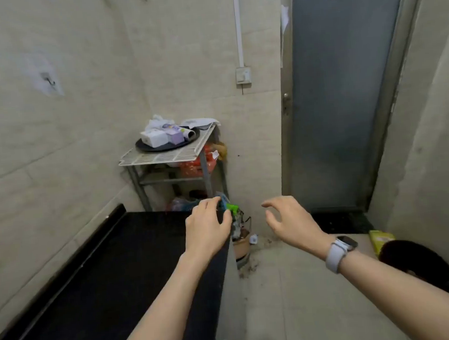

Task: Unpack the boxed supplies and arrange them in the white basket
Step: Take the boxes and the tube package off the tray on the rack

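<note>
Progress looks slight, by my reading: small white and lilac cardboard boxes (162, 137) sit heaped on a round black tray (147, 148) at twelve o'clock, atop a white wire-grid shelf (161, 156) on grey metal legs. No white basket shows. Left hand (207, 225) and right hand (290, 218) reach forward, fingers loosely spread, holding nothing, well apart from the boxes. Glossy black countertop (106, 279) stretches toward eight o'clock; matte beige tiles line the walls.

tiled walls (58, 160), black counter (114, 278), frosted door (345, 95)
</note>
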